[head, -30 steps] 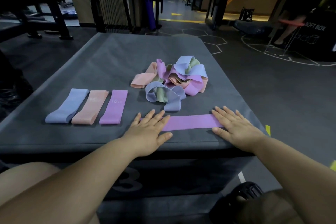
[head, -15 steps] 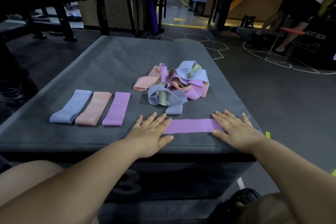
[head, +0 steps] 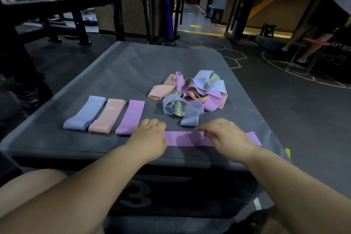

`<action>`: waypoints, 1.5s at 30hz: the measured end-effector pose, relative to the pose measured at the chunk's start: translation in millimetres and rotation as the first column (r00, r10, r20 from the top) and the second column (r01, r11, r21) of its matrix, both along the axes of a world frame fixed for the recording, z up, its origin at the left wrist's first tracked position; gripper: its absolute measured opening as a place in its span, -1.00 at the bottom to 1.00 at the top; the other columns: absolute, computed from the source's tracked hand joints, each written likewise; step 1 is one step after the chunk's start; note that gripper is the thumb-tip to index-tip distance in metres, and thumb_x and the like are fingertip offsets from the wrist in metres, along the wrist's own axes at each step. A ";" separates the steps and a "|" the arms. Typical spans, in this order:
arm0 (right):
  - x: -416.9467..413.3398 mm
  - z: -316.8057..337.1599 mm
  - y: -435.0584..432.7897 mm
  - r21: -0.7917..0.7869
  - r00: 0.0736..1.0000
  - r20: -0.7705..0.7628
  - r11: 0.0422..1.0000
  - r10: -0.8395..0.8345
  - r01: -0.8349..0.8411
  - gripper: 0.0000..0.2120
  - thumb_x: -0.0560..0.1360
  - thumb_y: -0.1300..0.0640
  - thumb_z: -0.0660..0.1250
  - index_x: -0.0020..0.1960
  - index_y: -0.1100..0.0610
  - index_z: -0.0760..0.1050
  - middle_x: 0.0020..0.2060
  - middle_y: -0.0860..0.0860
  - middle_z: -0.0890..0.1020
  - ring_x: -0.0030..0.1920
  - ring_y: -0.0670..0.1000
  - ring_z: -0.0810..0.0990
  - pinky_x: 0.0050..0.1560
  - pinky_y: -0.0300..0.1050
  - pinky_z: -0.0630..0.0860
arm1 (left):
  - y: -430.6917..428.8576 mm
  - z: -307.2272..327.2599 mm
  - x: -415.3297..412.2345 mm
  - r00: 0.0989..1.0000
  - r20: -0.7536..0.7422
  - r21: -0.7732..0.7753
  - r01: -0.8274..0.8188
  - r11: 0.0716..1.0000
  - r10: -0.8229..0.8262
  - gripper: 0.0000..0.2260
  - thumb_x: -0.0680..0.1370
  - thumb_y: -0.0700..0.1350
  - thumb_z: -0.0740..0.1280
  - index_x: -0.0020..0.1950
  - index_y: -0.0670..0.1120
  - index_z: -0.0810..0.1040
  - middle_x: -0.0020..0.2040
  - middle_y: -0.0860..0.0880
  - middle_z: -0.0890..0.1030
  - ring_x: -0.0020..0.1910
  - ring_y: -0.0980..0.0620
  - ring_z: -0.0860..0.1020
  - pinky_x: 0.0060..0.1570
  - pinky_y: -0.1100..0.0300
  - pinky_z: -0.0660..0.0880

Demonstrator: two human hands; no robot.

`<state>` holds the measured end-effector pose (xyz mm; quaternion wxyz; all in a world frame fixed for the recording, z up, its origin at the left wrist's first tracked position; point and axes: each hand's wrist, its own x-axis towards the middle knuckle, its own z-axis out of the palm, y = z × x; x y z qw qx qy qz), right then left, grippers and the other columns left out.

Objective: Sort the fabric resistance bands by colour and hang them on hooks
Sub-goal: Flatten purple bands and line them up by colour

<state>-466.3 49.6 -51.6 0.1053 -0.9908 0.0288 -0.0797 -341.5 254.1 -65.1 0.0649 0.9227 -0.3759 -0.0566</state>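
Observation:
A purple band (head: 190, 138) lies flat along the near edge of the grey padded box (head: 133, 70). My left hand (head: 150, 137) has its fingers curled at the band's left end and covers it. My right hand (head: 228, 135) lies over the band's right half, its curled fingers pinching the far edge. Left of my hands lie three flattened bands side by side: blue (head: 85, 114), peach (head: 107, 116) and purple (head: 131, 117). A tangled pile of bands (head: 191, 95) in blue, purple, peach and green sits just beyond my hands. No hooks are in view.
The box stands on a dark gym floor. A black metal rack (head: 76, 5) and a wire mesh panel (head: 131, 2) rise behind it on the left. At the back right a person sits on a stool (head: 311, 43) beside a black soft box (head: 340, 59).
Both hands lay flat on the ends of the purple band; now their fingers are curled. My right hand has moved left along the band, baring its right end.

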 end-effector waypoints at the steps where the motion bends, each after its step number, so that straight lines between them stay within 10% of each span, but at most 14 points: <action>1: 3.4 -1.3 3.4 0.019 1.000 -0.015 1.000 0.012 -0.011 -0.64 0.54 0.22 0.18 0.24 -0.01 0.58 0.03 -0.05 0.64 0.10 0.04 0.53 0.18 -0.05 0.45 | -0.1 0.0 -0.2 1.000 -0.007 0.006 -0.021 1.000 0.021 -0.66 0.60 0.00 0.15 0.36 -0.03 0.32 0.34 -0.02 0.33 0.32 -0.07 0.26 0.26 0.07 0.25; 15: 36.4 -6.5 46.1 0.188 0.986 -0.117 0.978 0.118 -0.095 -0.62 0.55 0.30 0.18 0.25 0.02 0.58 0.08 0.06 0.59 0.12 0.08 0.53 0.19 -0.06 0.45 | -1.8 15.2 13.4 0.959 -0.273 -0.109 -0.106 0.988 0.073 -0.71 0.49 -0.03 0.32 0.12 0.03 0.28 -0.13 0.01 0.50 -0.18 -0.01 0.49 -0.21 0.09 0.42; 22: 46.6 -1.3 52.7 0.344 0.990 -0.128 0.939 0.049 -0.002 -0.69 0.65 -0.05 0.14 -0.11 0.08 0.55 -0.22 0.01 0.57 -0.16 0.04 0.49 -0.05 -0.02 0.43 | 2.6 16.0 17.1 0.779 -0.617 -0.364 -0.158 0.918 -0.111 -0.31 0.41 -0.15 0.49 0.41 0.08 0.18 0.04 0.05 0.55 0.06 0.00 0.59 0.20 -0.01 0.50; 28: 54.1 0.3 52.6 0.442 0.981 -0.114 0.876 -0.155 0.190 -0.53 0.52 -0.22 0.29 -0.30 0.17 0.48 -0.39 0.12 0.53 -0.34 -0.01 0.42 -0.22 -0.04 0.42 | 6.0 14.4 13.0 0.691 -0.684 -0.432 -0.124 0.893 -0.235 -0.23 0.44 -0.36 0.44 0.48 0.04 0.09 0.22 -0.01 0.48 0.13 0.05 0.53 0.02 0.23 0.54; 35: 61.5 1.4 53.1 0.436 0.948 -0.161 0.842 -0.275 0.319 -0.81 0.50 0.11 0.31 -0.25 0.18 0.53 -0.42 -0.02 0.48 -0.29 0.01 0.42 -0.28 -0.16 0.36 | 4.6 7.0 15.7 0.781 -0.601 -0.435 -0.141 0.889 -0.170 -0.29 0.40 -0.25 0.51 0.40 0.04 0.20 0.20 0.04 0.50 0.13 0.11 0.49 -0.04 0.40 0.45; 38: 62.2 3.3 55.0 0.604 0.936 -0.195 0.717 -0.292 0.349 -0.75 0.50 0.17 0.30 -0.36 0.07 0.48 -0.48 -0.06 0.50 -0.36 -0.01 0.48 -0.22 -0.16 0.46 | 5.4 7.3 14.3 0.843 -0.526 -0.430 -0.149 0.890 -0.113 -0.27 0.34 -0.09 0.58 0.37 0.05 0.24 0.18 0.10 0.44 0.13 0.14 0.45 -0.10 0.44 0.37; 45: 60.5 17.8 71.6 0.976 0.975 -0.197 0.073 -0.101 0.205 -0.87 0.56 0.34 0.23 -0.15 0.25 0.48 -0.27 0.23 0.58 -0.33 0.12 0.57 -0.27 -0.11 0.61 | 1.3 11.6 9.0 0.810 -0.564 -0.501 -0.184 0.845 -0.158 -0.25 0.28 0.00 0.62 0.33 0.10 0.26 0.13 0.18 0.51 0.10 0.23 0.51 -0.03 0.41 0.45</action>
